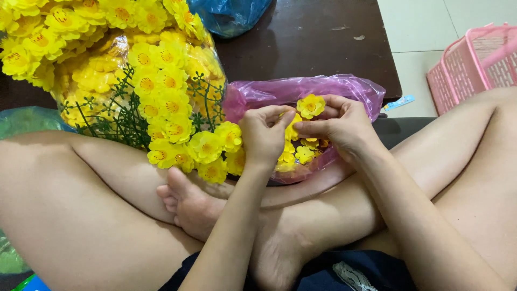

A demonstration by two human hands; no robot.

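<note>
**Operator:** Crossed bare legs [107, 215] fill the bottom of the head view, nearest the lens, with one foot [188, 207] tucked at lower centre and dark shorts [334, 272] at the bottom edge. I see both forearms rising from there to the middle of the frame.

**Desk:** What do the hands hold?

**Operator:** At centre, the left hand [264, 137] and the right hand [342, 129] meet over a pink plastic bag [301, 89]. The right hand's fingers are curled, thumb and forefinger pinching a yellow fabric flower [311, 105] that stands just above the knuckles. The left hand's fingertips are pressed together and touch the right thumb; I cannot tell whether they grip a petal or only a small part beneath the flower.

**Desk:** And inside the bag?

**Operator:** Loose yellow flower heads [301, 153] lie in the bag's mouth, directly under both hands.

**Desk:** Left of frame?

**Operator:** A large bunch of yellow artificial flowers [167, 91] on green plastic stems [121, 121] fills the upper left, part of it wrapped in clear film, its lower blooms resting against the left knee and just beside the left hand.

**Desk:** Surroundings?

**Operator:** A dark wooden table [312, 37] sits at upper centre behind the pink bag, with a blue plastic bag [229, 16] on its far edge. A pink plastic basket [474, 62] stands on the pale tiled floor [414, 27] at upper right, well apart from the hands.
</note>
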